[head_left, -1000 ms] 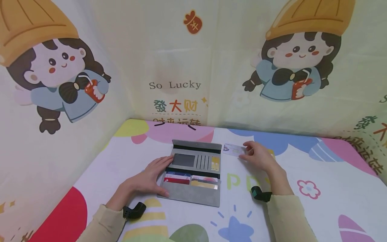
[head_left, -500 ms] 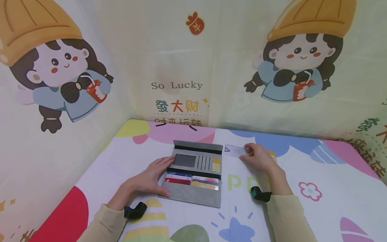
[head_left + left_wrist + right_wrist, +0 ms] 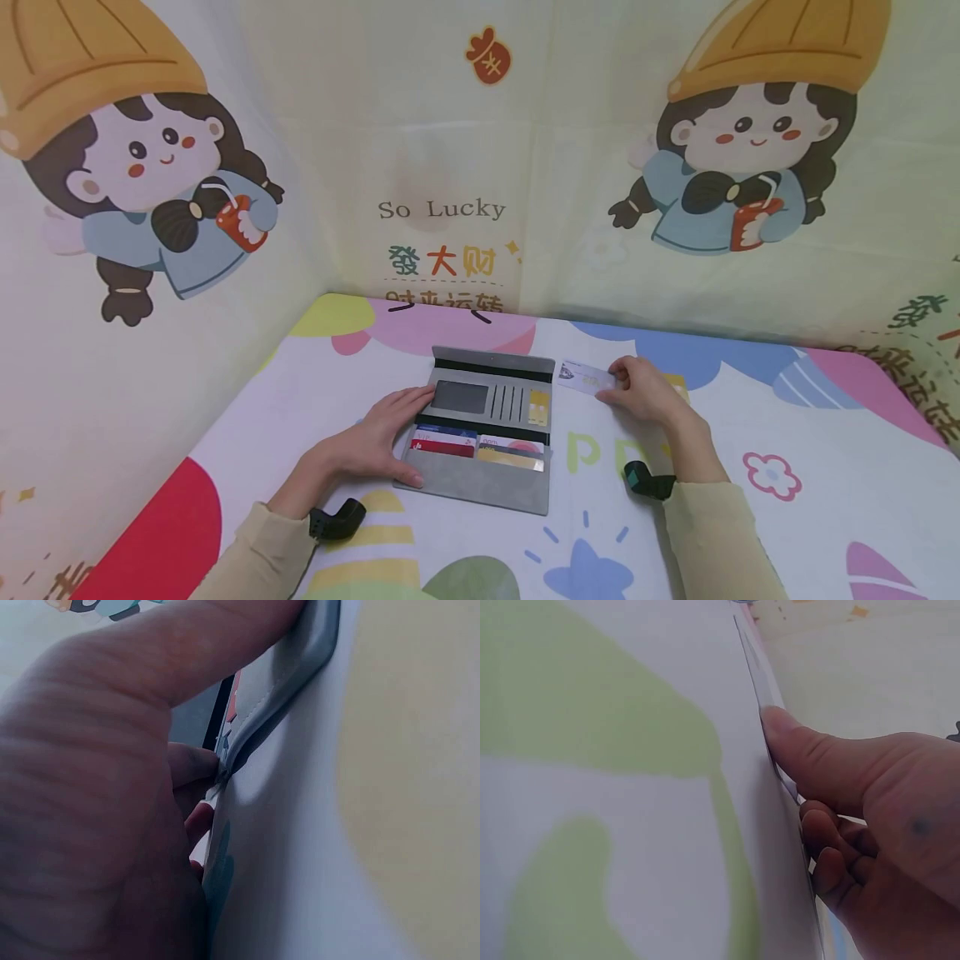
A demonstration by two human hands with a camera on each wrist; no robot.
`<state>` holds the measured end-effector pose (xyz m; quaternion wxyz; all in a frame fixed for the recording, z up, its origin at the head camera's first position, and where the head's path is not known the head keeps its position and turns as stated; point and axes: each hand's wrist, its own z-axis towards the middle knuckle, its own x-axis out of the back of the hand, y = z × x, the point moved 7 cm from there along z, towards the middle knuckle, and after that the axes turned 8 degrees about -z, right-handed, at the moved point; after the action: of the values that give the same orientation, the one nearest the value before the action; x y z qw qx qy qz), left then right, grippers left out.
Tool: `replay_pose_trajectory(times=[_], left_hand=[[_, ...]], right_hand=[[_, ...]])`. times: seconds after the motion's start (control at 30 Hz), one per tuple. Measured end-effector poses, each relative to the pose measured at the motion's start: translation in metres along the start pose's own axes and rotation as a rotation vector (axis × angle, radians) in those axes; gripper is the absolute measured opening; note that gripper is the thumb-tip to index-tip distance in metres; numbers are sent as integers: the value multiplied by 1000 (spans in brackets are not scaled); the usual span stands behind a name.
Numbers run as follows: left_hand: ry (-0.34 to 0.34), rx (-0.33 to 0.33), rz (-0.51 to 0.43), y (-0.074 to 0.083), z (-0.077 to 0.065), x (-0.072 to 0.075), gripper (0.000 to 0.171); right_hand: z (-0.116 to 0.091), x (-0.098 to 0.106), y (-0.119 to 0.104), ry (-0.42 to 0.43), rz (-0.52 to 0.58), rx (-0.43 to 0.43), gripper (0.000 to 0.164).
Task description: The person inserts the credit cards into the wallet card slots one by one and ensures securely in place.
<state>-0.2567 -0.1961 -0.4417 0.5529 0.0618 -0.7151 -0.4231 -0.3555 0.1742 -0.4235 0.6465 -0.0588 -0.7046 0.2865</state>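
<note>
An opened grey wallet (image 3: 472,492) lies on the table, with bank-type cards (image 3: 442,444) in its lower pockets and a yellow card (image 3: 537,407) in an upper slot. Along the wallet's left side rests my left hand (image 3: 367,437), fingers extended and spread, thumb on the lower flap; its wrist view shows the thumb (image 3: 217,645) over the wallet's edge. To the right of the wallet, my right hand (image 3: 645,390) pinches the right end of a pale card (image 3: 585,377). That card is flat or nearly flat, close beside the wallet's upper right edge. In the right wrist view the thumb (image 3: 802,746) presses on it.
A patterned cloth (image 3: 600,517) covers the table. Partly hidden behind the right hand is a yellow patch (image 3: 678,384); I cannot tell whether it is print or a card. A printed curtain (image 3: 570,167) hangs behind the table. Each wrist wears a black camera (image 3: 341,518).
The view shifts slightly, moving the scene a little to the right. Both hands keep their places on the wallet and the pale card; the right fingers shift slightly on the card.
</note>
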Motion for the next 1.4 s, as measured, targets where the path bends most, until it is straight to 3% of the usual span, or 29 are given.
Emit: replay_pose_trajectory(times=[0.37, 0.6, 0.93, 1.4], left_hand=[[6, -12, -4, 0, 0, 0, 117], [-2, 4, 4, -1, 1, -1, 119], [0, 13, -8, -2, 2, -1, 118], [1, -11, -6, -1, 2, -1, 118]], right_hand=[[-1, 1, -2, 41, 16, 6, 48], [-2, 1, -3, 47, 6, 2, 55], [-3, 0, -3, 24, 25, -11, 53], [-4, 0, 0, -32, 68, -71, 64]])
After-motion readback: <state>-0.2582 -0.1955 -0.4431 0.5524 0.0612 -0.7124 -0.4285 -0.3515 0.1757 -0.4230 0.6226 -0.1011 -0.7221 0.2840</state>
